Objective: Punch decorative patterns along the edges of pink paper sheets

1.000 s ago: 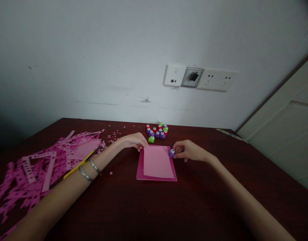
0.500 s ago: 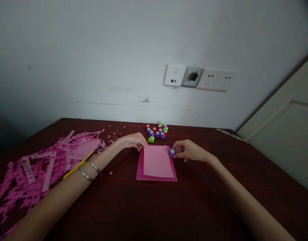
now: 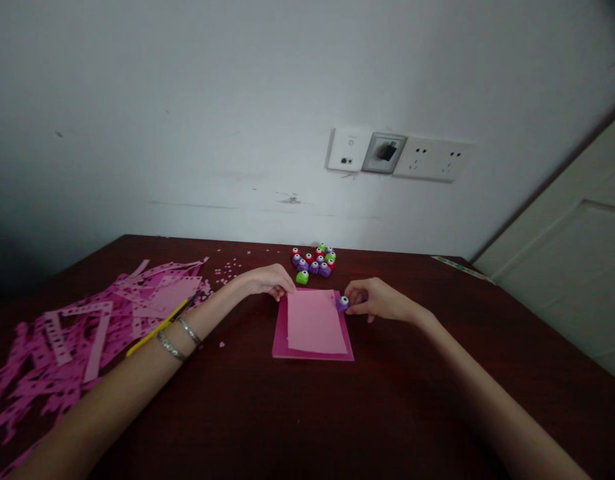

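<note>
A light pink sheet of paper (image 3: 317, 323) lies over a darker pink stack of paper (image 3: 281, 337) on the dark red-brown table. My left hand (image 3: 271, 281) has its fingers closed at the sheet's upper left corner, pinching it. At the sheet's upper right edge sits a small purple craft punch (image 3: 343, 304) with a white and black top. My right hand (image 3: 370, 300) grips this punch from the right, thumb and fingers around it. A small mark shows in the sheet beside the punch.
Several red, purple and green craft punches (image 3: 315, 261) cluster behind the sheet, a green punch (image 3: 302, 277) nearest it. Punched pink paper strips (image 3: 87, 333) heap at the left, with a yellow cutter (image 3: 160, 327) by my left forearm. A ruler-like strip (image 3: 462, 269) lies at the back right.
</note>
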The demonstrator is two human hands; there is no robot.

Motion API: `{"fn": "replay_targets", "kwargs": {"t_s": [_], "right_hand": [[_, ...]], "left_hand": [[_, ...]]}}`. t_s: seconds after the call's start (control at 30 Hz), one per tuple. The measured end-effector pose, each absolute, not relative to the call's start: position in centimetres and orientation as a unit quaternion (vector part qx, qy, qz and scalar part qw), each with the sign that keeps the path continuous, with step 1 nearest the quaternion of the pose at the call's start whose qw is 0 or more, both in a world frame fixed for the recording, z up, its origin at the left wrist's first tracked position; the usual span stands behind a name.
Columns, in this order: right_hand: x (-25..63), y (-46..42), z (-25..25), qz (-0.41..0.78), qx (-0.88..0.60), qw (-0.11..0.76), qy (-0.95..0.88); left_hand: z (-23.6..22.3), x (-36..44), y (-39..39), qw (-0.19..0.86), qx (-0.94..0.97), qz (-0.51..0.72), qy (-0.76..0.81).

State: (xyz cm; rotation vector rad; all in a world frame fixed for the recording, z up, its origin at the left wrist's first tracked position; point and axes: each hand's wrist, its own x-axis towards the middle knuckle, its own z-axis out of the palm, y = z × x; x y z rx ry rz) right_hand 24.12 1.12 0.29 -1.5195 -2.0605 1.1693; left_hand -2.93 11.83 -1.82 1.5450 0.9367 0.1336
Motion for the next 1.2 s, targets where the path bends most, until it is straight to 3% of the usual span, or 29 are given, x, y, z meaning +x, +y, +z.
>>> {"fn": "replay_targets", "kwargs": {"t_s": [0.83,1.2], "right_hand": [[23.1,1.3,-0.7,0.387,-0.533,0.159,-0.735],[22.9,1.3,-0.7,0.391,-0.537,0.158,-0.731]], "left_hand": [[-2.0,-2.2,11.3,0.585,0.696,0.044,0.415],[-1.3,-0.9,9.3,0.455,0.773,0.035,0.441]]}}
